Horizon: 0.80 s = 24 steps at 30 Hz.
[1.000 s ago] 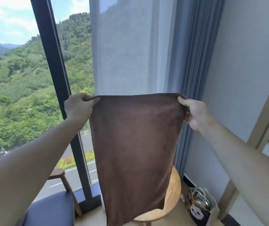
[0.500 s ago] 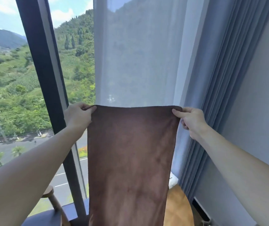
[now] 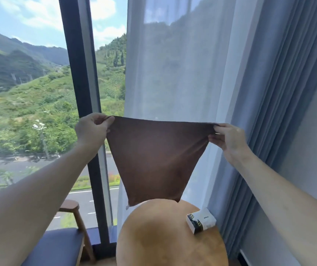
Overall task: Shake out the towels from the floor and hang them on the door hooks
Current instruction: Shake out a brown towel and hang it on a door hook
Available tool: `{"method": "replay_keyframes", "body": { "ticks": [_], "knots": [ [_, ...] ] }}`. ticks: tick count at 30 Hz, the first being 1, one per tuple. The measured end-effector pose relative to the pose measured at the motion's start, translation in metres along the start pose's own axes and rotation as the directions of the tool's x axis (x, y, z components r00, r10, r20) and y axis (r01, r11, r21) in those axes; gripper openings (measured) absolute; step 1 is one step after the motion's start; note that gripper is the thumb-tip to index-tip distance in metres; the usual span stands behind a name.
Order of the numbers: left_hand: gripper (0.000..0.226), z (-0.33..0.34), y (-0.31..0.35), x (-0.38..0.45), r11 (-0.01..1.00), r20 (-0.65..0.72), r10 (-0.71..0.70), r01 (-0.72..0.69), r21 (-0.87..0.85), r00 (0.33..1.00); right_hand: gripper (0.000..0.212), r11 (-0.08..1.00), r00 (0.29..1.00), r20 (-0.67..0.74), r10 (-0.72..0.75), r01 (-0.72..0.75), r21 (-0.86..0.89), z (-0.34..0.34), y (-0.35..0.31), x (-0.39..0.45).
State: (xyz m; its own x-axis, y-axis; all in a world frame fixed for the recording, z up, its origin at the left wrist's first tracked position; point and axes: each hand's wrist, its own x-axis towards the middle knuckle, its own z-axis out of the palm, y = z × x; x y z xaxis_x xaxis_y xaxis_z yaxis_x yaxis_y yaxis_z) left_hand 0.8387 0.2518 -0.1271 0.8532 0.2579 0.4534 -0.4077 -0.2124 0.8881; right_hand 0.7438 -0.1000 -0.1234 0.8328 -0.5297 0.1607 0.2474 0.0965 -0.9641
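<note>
A brown towel is stretched out in front of me at chest height, facing the window. My left hand pinches its top left corner and my right hand pinches its top right corner. The top edge is pulled taut between them. The lower part of the towel has swung up and away, so it narrows to a short bottom edge above the round table. No door hooks are in view.
A round wooden table stands below the towel, with a small tissue box on its right side. A chair with a dark seat is at the lower left. Sheer curtain and blue drapes hang ahead.
The towel hung long and straight before; now its lower end has flicked upward and away, looking shorter and tapered. My hands have spread slightly, and the table and tissue box have come into sight.
</note>
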Motion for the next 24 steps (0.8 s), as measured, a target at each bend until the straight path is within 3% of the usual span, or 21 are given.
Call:
{"method": "replay_keyframes", "body": {
  "ticks": [9, 14, 19, 24],
  "knots": [
    [0.018, -0.018, -0.069, -0.215, 0.936, 0.071, -0.226, 0.196, 0.292, 0.972, 0.015, 0.947, 0.953, 0.009, 0.302, -0.299, -0.12, -0.129, 0.135, -0.117],
    [0.009, -0.022, -0.12, -0.311, 0.858, 0.101, -0.356, 0.283, 0.429, 0.929, 0.014, 0.886, 0.899, -0.004, 0.438, -0.433, -0.167, -0.184, 0.196, -0.172],
    [0.016, -0.025, -0.161, -0.361, 0.744, 0.121, -0.54, 0.405, 0.531, 0.833, 0.009, 0.822, 0.853, -0.065, 0.518, -0.517, -0.238, -0.213, 0.243, -0.19],
    [0.015, -0.008, -0.185, -0.354, 0.668, 0.136, -0.635, 0.451, 0.592, 0.761, 0.007, 0.759, 0.822, -0.1, 0.561, -0.559, -0.334, -0.211, 0.278, -0.175]
  ]
}}
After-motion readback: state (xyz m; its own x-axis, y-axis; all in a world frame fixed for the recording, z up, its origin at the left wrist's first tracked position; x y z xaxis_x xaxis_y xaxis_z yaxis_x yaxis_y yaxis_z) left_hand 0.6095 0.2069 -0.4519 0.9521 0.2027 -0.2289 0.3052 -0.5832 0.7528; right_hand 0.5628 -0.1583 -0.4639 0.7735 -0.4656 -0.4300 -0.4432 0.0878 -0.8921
